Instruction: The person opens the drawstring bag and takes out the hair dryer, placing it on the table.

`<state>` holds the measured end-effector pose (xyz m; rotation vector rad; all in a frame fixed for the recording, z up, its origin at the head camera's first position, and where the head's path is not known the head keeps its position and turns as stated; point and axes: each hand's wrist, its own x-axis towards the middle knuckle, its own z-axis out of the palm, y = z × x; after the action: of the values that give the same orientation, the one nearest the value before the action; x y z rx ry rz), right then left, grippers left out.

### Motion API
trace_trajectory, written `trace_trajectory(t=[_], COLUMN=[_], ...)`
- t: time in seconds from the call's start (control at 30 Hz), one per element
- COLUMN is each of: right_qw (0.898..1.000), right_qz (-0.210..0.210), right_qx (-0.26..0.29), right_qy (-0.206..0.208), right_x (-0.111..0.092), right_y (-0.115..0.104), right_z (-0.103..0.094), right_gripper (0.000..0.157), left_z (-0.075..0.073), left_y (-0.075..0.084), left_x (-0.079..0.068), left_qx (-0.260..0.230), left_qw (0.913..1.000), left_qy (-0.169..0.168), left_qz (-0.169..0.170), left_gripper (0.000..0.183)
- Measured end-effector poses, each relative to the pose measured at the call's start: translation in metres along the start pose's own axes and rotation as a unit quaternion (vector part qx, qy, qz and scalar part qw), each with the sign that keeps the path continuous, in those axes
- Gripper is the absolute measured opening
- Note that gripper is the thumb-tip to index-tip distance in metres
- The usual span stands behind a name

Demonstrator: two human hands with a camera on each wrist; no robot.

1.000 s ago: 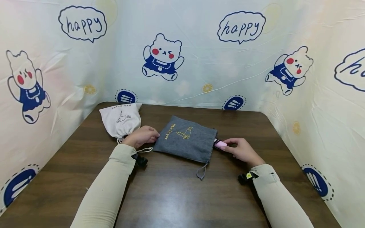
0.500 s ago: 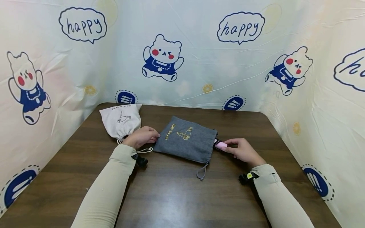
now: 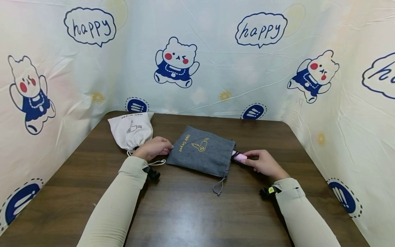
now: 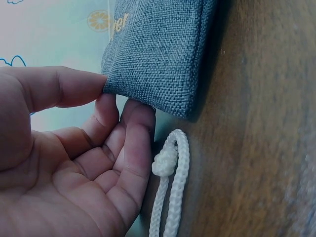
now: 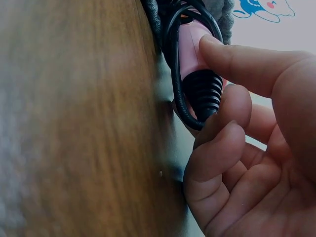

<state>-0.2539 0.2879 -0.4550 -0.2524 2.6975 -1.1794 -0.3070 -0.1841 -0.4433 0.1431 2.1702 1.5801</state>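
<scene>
The left hand [image 3: 154,148] pinches a corner of the gray bag [image 3: 200,151], flat on the table [image 3: 185,209]; the right hand [image 3: 263,163] pinches the pink handle [image 5: 192,47] at its mouth. Cloth seems soft; the handle, likely stiff, suits holding there.

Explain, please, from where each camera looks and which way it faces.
Head: on the head, facing forward and down at the gray bag; left hand, right hand, sleeves show.
Left wrist: worn there, facing the left hand pinching the gray bag.
Right wrist: worn there, facing the right hand holding the pink handle.
Shared, head and left wrist: gray bag.
</scene>
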Motion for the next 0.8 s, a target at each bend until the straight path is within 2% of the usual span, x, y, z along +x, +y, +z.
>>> trace_trajectory(t=[0.8], right_qw=[1.000], right_qz=[0.002], right_qx=[0.002], right_qy=[-0.006], right_x=[-0.0019], right_y=[0.0010], right_z=[-0.0040], right_gripper=[0.036], left_z=[-0.0003], left_y=[0.0013], left_x=[-0.0018], left_qx=[-0.001], left_qw=[1.0000], left_qy=[-0.001], left_qz=[-0.004], left_gripper=[0.026])
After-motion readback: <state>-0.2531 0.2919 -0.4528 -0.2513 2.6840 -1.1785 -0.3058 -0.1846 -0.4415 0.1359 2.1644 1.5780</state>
